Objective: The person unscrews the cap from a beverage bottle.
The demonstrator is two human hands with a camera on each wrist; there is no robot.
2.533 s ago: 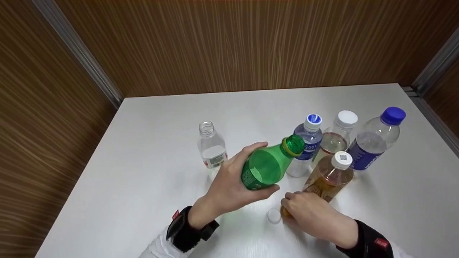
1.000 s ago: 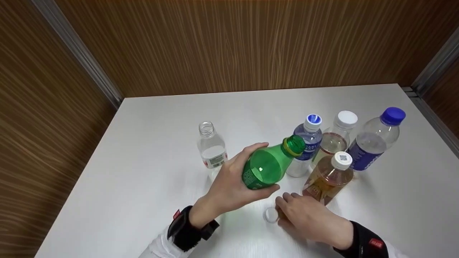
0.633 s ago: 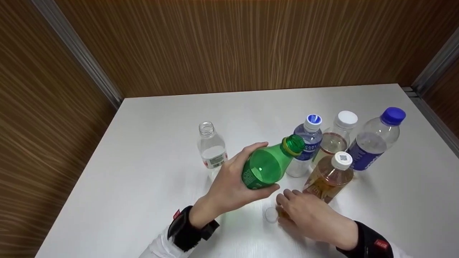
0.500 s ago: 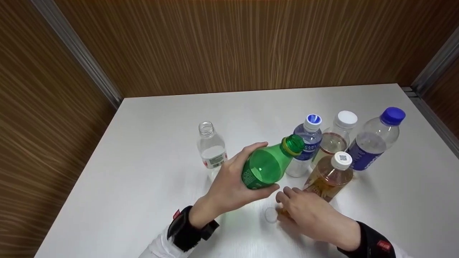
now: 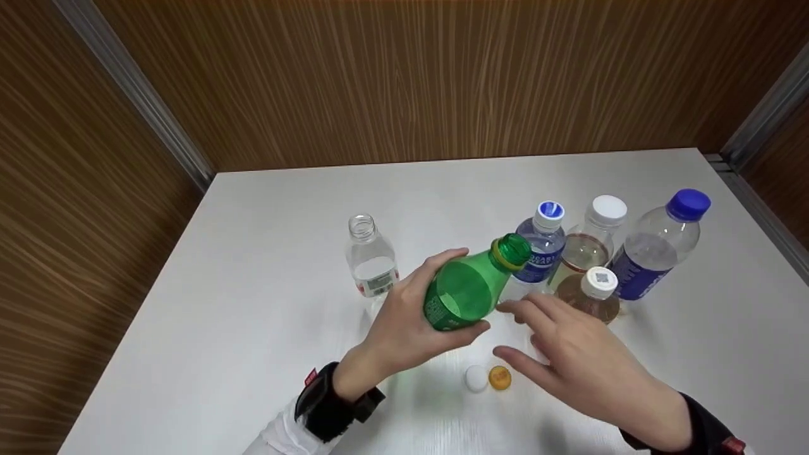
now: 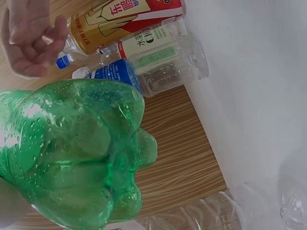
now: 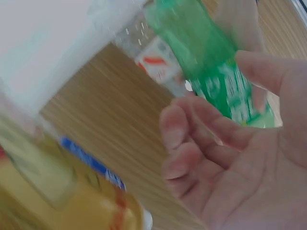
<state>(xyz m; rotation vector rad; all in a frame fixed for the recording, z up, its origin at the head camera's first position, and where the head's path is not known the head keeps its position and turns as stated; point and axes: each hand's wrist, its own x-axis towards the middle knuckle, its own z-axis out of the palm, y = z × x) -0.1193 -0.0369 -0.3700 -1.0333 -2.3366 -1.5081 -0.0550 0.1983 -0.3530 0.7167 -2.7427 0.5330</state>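
My left hand (image 5: 404, 328) grips an uncapped green plastic bottle (image 5: 468, 291) round its body, holding it tilted with the mouth to the upper right. The bottle's lobed base (image 6: 120, 158) fills much of the left wrist view. My right hand (image 5: 581, 354) is off the table with its fingers spread and nothing between them, just right of the green bottle. Below its thumb, a white cap (image 5: 476, 378) and an orange cap (image 5: 500, 378) lie side by side on the table. The right wrist view is blurred and shows the palm and loosely bent fingers (image 7: 175, 127).
An uncapped clear bottle (image 5: 373, 259) stands left of the green one. To the right is a group of capped bottles: blue-labelled (image 5: 542, 246), white-capped (image 5: 607, 218), large blue-capped (image 5: 657, 243) and amber tea (image 5: 588, 303). A wood-grain panel (image 5: 430, 82) rises behind the table.
My right hand has come away from the orange cap, leaving it beside the white cap, and has lifted up and right with its fingers spreading. My left hand and green bottle barely moved.
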